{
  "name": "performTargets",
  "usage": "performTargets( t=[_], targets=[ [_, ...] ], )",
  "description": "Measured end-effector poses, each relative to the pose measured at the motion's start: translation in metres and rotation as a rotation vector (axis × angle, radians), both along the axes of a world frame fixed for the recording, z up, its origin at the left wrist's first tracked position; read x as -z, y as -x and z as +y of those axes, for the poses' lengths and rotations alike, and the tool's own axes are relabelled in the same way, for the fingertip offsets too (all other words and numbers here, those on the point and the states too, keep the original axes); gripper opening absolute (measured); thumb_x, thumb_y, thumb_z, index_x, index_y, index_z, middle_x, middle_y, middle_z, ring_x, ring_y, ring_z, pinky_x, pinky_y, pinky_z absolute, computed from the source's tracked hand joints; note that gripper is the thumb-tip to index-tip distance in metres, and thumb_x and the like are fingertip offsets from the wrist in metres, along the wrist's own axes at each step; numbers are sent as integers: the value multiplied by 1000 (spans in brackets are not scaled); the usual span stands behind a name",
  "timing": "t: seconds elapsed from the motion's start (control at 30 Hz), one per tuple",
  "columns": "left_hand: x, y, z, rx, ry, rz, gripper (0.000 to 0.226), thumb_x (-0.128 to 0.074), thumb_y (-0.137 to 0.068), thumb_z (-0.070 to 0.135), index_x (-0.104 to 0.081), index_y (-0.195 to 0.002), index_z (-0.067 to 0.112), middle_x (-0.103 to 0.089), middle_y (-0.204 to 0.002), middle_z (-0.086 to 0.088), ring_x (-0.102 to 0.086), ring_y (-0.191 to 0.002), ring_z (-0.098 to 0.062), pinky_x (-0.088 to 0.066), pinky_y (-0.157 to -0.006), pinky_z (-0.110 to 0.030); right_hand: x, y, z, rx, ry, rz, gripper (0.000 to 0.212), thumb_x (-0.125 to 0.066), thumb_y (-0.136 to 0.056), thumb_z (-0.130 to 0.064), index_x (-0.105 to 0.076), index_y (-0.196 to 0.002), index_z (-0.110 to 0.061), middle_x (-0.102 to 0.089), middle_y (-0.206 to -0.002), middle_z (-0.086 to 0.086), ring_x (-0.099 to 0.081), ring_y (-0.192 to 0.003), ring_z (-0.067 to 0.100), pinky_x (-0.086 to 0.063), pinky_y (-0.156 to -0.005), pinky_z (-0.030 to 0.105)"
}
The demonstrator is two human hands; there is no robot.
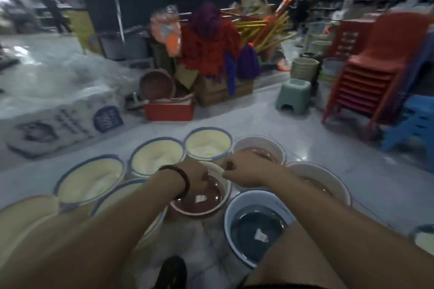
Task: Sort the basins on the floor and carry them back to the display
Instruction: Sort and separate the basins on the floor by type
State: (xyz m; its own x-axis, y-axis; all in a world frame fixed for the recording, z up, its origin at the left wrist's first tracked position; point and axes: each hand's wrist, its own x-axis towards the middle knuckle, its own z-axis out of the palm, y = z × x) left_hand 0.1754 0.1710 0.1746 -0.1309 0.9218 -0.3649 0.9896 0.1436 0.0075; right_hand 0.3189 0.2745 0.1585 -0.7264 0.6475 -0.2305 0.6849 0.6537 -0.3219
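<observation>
1. Left hand (196, 176): fingers curled over the far-left rim of the brown basin (199, 204), fingertips inside it. A dark bead bracelet (183, 180) sits on the wrist.
2. Right hand (249, 169): fingers curled, pinching the far-right rim of the same basin. Both of my hands therefore have hold of it.
3. The brown basin is at the centre of the group on the floor (328, 136). It has a white rim and a white label inside. I cannot tell whether it rests on the floor or is raised.
4. Cream basins with blue rims lie to the left and far side: one at left (90, 180), one further in (157, 157), one at far centre (206, 145).
5. A blue basin (256, 225) lies near right, just beside the brown basin, under my right forearm.
6. Two pale basins with brown insides lie to the right, one far (258, 145) and one nearer (317, 178).
7. Further off: a red crate (169, 110), a green stool (293, 96), stacked red chairs (375, 82) and a pile of mops (211, 42).
</observation>
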Motion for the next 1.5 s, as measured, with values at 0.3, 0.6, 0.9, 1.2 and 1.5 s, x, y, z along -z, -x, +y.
performTargets(
  t=[0.3,0.6,0.9,1.2,1.5],
  targets=[
    [5,120,-129,-380,11,-10,36,-48,-103,42,-69,-120,19,-66,-124,-4,-62,-112,-24,-49,-92,-34,67,118,-72,-240,27,-183,42,-48,-75,-63,-71,-78,-28,-73,-80,-6,-67,-79,24,-59,-87,48],
    [52,187,-181,-489,71,-51,36,-50,-99,47,-64,-127,28,-62,-132,3,-57,-119,-21,-48,-99,-36,88,162,-103,-199,132,-314,37,-58,-84,-53,-75,-93,-21,-74,-93,0,-67,-88,23,-55,-83,38],
    [76,212,-87,-387,38,-137,36,-47,-101,39,-68,-121,19,-67,-125,-2,-62,-107,-20,-50,-94,-35,104,225,-19,-35,261,-256,17,-68,-90,-35,-71,-93,-19,-77,-95,8,-74,-87,28,-64,-83,46],
    [168,283,82,-281,66,-70,30,-51,-97,34,-66,-116,16,-69,-105,-5,-65,-91,-24,-53,-75,-35,206,277,175,450,460,-43,9,-62,-91,-5,-68,-96,0,-73,-87,25,-68,-63,30,-60,-62,37],
    [315,355,201,-454,63,-198,40,-49,-93,45,-54,-126,24,-58,-127,-6,-56,-114,-29,-50,-98,-45,345,306,304,1212,967,566,11,-51,-97,-15,-51,-107,-11,-54,-54,13,-54,-43,25,-53,-50,33]
  ],
)
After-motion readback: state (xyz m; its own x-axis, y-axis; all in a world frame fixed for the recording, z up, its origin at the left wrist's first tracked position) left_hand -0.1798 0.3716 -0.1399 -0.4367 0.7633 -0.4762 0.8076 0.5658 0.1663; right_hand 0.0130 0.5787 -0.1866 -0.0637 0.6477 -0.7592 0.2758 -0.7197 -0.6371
